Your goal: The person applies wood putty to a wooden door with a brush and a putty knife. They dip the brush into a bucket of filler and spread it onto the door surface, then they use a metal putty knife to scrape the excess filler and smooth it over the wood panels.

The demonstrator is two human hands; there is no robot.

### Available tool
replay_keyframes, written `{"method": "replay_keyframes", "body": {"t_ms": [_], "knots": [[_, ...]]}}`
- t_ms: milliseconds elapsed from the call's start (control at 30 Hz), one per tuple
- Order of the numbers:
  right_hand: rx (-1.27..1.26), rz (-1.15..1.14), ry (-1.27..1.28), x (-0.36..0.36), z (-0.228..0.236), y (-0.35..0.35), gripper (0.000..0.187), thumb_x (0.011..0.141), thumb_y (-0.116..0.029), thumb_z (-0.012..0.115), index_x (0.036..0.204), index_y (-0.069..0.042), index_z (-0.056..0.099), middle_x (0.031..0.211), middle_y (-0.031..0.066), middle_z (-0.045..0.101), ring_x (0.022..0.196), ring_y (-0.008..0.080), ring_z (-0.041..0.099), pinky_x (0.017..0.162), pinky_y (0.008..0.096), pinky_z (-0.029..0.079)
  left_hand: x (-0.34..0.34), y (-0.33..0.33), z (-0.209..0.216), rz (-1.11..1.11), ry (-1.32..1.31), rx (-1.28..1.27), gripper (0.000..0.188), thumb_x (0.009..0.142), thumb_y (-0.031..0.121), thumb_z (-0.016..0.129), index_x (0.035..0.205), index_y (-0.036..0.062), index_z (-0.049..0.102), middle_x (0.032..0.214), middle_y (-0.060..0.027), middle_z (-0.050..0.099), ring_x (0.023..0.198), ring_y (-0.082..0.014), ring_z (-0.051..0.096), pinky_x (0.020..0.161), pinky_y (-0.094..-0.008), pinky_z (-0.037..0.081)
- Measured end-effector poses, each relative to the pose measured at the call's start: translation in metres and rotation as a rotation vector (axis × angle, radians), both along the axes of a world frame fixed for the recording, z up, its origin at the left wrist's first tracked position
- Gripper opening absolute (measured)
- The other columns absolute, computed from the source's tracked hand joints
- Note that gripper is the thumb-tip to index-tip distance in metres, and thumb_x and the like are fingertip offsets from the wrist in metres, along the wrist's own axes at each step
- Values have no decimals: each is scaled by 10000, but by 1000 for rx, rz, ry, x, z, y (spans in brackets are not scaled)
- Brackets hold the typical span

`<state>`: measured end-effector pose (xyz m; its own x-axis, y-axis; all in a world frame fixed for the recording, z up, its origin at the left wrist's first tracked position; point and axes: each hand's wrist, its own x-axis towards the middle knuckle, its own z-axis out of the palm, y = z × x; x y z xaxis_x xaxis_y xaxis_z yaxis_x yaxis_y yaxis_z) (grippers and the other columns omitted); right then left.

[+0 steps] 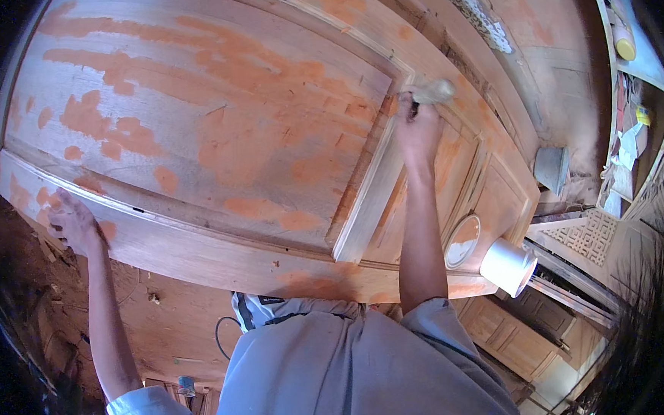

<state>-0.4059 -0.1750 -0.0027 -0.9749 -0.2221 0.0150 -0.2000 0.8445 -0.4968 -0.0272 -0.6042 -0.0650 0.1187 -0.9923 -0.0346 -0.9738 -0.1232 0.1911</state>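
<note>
A large panelled wooden door (267,147), blotched with orange filler, lies in front of me. My right hand (421,130) is closed around a pale, rounded object (437,91) over the crosspiece beside the large panel. The object's kind is unclear, and my fingers cover part of it. At the near left edge of the door, my left hand (77,223) bends its fingers onto the rail and grips the edge. Toward the door's right end, a round white lid (463,241) with orange residue lies beside a white tub (508,266).
A grey container (552,170) stands beyond the door's right end. Shelving (648,85) with a yellow-capped bottle (624,41) is at the far right. Below it are a carved lattice panel (588,235) and further wooden panels (511,333). Brown dusty floor (178,308) shows at lower left.
</note>
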Motion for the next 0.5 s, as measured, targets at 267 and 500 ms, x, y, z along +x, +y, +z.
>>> {"method": "replay_keyframes", "body": {"t_ms": [267,500], "knots": [[613,162,121,12,-14,-67,259,855,-94,568,1070,49,558,747,263,665,754,388,695,694,492,553,-48,24,44,169,118,20,971,865,793,262,1498,59,197,1542,-292,110,1376,-469,282,1065,-566,323],[475,130,31,10,4,-71,277,858,-65,584,1097,68,547,757,271,660,765,345,703,693,446,563,-5,11,7,76,45,-31,971,863,795,252,1495,59,205,1530,-302,148,1380,-467,271,1067,-573,321]]}}
